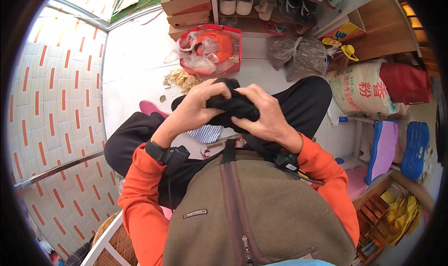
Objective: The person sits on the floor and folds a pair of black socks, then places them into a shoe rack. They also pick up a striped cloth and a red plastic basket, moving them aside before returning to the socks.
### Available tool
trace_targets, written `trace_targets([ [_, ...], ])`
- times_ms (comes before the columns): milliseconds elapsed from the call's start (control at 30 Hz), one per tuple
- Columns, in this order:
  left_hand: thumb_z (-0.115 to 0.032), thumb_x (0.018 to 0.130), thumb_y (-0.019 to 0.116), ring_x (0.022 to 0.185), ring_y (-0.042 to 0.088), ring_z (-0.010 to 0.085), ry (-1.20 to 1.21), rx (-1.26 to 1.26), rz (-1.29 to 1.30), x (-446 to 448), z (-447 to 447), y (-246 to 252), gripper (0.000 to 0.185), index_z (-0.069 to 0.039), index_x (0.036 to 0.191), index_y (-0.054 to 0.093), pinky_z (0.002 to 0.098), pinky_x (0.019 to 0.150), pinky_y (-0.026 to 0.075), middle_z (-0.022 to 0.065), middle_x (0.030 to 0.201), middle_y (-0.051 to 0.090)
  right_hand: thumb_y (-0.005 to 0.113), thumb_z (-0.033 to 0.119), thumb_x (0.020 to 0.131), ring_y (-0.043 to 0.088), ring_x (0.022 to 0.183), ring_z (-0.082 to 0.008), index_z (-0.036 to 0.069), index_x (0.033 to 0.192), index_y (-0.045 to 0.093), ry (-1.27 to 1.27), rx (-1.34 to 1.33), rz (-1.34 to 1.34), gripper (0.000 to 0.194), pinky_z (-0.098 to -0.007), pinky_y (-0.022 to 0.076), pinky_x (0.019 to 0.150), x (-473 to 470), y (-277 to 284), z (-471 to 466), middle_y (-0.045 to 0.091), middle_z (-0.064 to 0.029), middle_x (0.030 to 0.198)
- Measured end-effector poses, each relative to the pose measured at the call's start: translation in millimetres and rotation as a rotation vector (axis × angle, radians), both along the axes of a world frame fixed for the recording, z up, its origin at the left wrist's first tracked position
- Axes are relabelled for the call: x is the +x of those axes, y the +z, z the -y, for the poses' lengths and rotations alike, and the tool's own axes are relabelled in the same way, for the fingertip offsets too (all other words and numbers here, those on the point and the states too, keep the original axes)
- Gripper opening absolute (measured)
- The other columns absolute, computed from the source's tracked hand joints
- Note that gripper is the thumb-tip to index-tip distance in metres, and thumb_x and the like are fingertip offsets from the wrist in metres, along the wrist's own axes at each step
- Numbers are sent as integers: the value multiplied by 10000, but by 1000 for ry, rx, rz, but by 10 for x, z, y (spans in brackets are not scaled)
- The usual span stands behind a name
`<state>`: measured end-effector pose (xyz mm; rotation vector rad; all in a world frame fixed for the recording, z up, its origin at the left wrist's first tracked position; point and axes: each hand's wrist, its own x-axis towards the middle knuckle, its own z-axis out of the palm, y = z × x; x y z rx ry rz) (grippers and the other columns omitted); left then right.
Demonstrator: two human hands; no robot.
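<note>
A soft black article (232,107) is held in front of my body, between both hands. It looks like fabric, and my fingers hide too much of it to tell its exact kind. My left hand (196,107) grips its left side, thumb towards me and fingers over the far edge. On the other side my right hand (267,115) pinches it between thumb and fingers. A blue-and-white striped cloth (204,133) lies lower, partly hidden behind my left hand and the black article. My black-trousered knees (308,101) are spread on either side.
On the white floor (133,66) are tan scraps (183,81) and a red box (210,70) of plastic bags. Shoe boxes (189,7) and a shoe rack (257,23) stand beyond. To the right are filled bags (304,58), a printed sack (362,87) and a metal-framed seat (381,150).
</note>
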<state>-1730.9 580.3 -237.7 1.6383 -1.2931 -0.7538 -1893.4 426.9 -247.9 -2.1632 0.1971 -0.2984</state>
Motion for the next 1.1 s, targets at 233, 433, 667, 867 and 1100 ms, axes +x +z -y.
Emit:
trace_targets([
  [233, 54, 725, 698, 1016, 570, 319, -193, 1, -24, 8, 456, -57, 483, -28, 1152, 489, 389, 895, 451, 138, 1046, 562, 703, 184, 814, 667, 917, -348, -6, 1187, 586, -149, 143, -166, 435, -398, 517, 808, -140, 19, 135, 653, -206, 1022],
  [433, 8, 740, 734, 1191, 527, 337, -54, -70, 191, 38, 527, -131, 740, -60, 1407, 419, 393, 999, 441, 169, 1258, 531, 636, 165, 868, 690, 844, -229, -69, 1118, 639, -424, 325, -251, 342, -340, 504, 765, -290, -269, 341, 705, -210, 903],
  [667, 17, 857, 652, 879, 662, 207, 122, 42, -38, 680, 44, -165, 231, 11, 1087, 638, 312, 799, 522, 110, 957, 669, 573, 253, 900, 669, 949, -372, -76, 1113, 651, -718, 60, -142, 399, -406, 493, 848, 40, -820, 1481, 701, -246, 988],
  [867, 9, 847, 657, 844, 668, 245, 193, 42, 55, 691, -142, -359, 148, 9, 995, 651, 332, 760, 518, 128, 911, 678, 545, 317, 935, 616, 1080, -405, -3, 1180, 649, -989, -392, -331, 415, -472, 479, 928, 977, -1833, 1945, 651, -229, 1168],
  [1100, -7, 815, 683, 840, 655, 323, 102, 185, 51, 578, -296, -300, 145, -13, 956, 647, 378, 735, 518, 140, 878, 659, 533, 288, 953, 628, 1052, -387, 31, 1209, 627, -1113, -378, -333, 374, -494, 506, 868, 1658, -2580, 2118, 639, -175, 1212],
])
